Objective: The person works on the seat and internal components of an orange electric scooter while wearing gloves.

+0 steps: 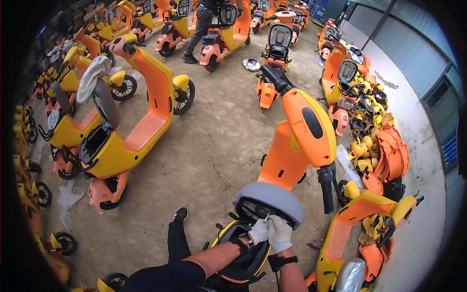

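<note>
Right in front of me stands an orange and yellow scooter, its grey seat tipped up over an open black storage well. Both my hands wear white gloves and are together at the seat's dark underside. My left hand is closed, with a small shiny metal piece showing at its fingertips; its kind is too small to tell. Beside it and touching it, my right hand has its fingers curled in at the seat's lower edge. What the right fingers grip is hidden.
Another scooter with its seat raised stands at the left. Close on my right is one with a wrapped seat. Loose orange and yellow body panels are heaped along the white wall. A person stands among scooters farther off.
</note>
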`<act>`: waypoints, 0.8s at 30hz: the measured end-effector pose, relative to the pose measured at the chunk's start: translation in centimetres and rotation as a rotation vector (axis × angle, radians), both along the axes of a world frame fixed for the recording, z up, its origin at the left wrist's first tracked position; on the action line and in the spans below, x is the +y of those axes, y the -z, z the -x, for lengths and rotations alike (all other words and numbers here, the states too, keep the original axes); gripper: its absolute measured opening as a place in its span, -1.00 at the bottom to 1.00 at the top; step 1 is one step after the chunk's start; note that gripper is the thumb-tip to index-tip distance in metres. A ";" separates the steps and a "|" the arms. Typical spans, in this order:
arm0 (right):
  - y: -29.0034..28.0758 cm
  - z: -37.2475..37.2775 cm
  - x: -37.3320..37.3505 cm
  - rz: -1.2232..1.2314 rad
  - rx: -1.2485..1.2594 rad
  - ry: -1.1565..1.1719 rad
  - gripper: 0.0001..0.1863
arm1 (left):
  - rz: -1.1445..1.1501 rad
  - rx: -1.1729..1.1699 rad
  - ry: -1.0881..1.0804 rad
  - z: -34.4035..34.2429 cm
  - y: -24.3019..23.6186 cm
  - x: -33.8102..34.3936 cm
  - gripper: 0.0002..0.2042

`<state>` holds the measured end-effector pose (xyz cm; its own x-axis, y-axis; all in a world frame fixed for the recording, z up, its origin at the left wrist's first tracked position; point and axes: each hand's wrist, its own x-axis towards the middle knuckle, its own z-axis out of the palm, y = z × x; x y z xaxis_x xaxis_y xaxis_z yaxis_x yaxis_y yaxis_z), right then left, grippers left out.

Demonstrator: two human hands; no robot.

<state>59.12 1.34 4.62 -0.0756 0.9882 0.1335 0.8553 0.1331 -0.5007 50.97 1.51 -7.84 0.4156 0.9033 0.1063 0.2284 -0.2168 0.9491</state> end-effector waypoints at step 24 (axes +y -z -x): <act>-1.7 -6.1 -3.5 0.251 -0.042 0.127 -0.81 | 0.700 -0.407 -0.101 1.1 -5.1 1.2 -0.80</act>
<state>65.26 -2.11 6.31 0.0509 0.9918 -0.1170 0.8782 -0.1002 -0.4678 49.87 2.72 -2.75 0.3792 0.8472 -0.3720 -0.1764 0.4608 0.8698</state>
